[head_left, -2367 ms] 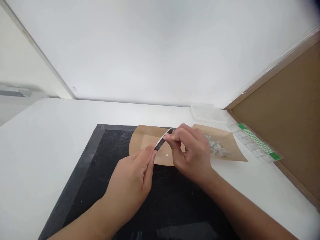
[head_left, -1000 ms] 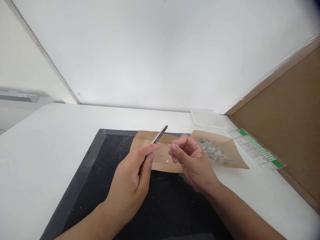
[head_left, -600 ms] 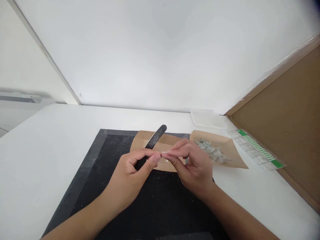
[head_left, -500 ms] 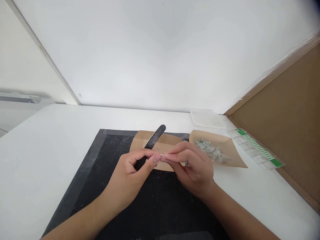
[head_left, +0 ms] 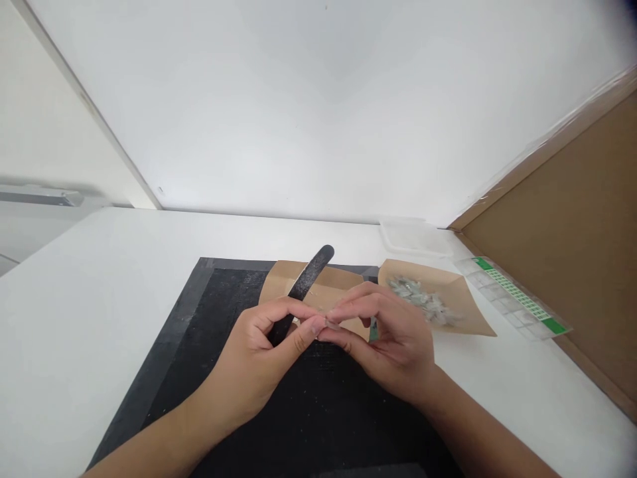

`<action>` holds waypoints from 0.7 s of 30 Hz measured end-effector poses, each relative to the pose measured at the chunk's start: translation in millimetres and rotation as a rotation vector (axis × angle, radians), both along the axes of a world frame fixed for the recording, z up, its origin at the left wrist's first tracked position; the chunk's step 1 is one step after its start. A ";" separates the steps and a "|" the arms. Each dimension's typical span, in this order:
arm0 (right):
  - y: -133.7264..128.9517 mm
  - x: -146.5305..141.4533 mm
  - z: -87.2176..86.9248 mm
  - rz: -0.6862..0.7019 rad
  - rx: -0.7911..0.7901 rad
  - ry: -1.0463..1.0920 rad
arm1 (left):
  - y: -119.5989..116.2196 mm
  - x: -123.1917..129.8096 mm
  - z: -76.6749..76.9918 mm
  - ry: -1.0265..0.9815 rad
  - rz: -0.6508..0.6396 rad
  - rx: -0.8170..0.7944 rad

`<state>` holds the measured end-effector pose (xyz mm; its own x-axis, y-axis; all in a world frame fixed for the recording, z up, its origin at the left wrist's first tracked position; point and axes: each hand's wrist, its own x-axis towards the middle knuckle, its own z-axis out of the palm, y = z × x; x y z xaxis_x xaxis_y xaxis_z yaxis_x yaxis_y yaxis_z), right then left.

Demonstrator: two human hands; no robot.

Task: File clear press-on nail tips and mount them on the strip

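Note:
My left hand (head_left: pixel 271 342) is closed, with a black nail file (head_left: pixel 312 271) held in it; the file slants up and to the right. At its thumb and index fingertips is a small pale, translucent piece (head_left: pixel 331 324). The fingertips of my right hand (head_left: pixel 388 332) pinch the same piece from the other side, and the two hands nearly touch. Behind them lies a brown paper sheet (head_left: pixel 279 282), partly hidden by the hands and file.
A black mat (head_left: pixel 223 299) lies under the hands on a white table (head_left: pixel 124 265). To the right, another brown paper (head_left: pixel 468 305) bears several translucent pieces (head_left: pixel 423 299). Beyond are a clear tray (head_left: pixel 415 238), a green-striped clear case (head_left: pixel 517 297) and a cardboard panel (head_left: pixel 572 252).
My right hand has moved slightly right and its thumb has dropped away from the index finger, showing more of the small piece. My left fingertips have shifted slightly right and down.

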<state>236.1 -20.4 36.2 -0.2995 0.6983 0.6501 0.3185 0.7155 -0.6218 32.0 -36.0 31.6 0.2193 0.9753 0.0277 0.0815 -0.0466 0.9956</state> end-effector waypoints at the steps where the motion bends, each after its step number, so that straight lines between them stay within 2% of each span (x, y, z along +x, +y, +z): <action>1: 0.6 -0.2 0.1 0.010 -0.055 0.021 | 0.1 0.0 -0.1 -0.003 -0.005 0.000; 6: 1.6 1.1 -4.0 0.122 -0.373 0.163 | 0.9 0.0 -1.7 -0.001 0.008 0.019; 10: 0.9 -0.6 -7.1 0.101 -0.605 0.215 | 1.8 0.9 -3.5 0.037 0.046 0.047; 12: 0.9 -1.8 -7.2 0.076 -0.602 0.205 | 1.8 1.5 -4.3 0.041 0.060 0.058; 17: 0.8 -3.2 -5.8 0.088 -0.440 0.174 | 0.4 1.0 -3.2 0.054 0.049 0.066; 21: -0.9 -4.3 -7.9 0.072 -0.469 0.167 | 0.5 0.3 -3.9 0.163 0.059 0.137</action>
<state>231.8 -21.3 28.3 -0.2766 0.9081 0.3143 0.1473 0.3632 -0.9200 32.3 -35.4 27.8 0.1748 0.9760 0.1300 0.2474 -0.1713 0.9537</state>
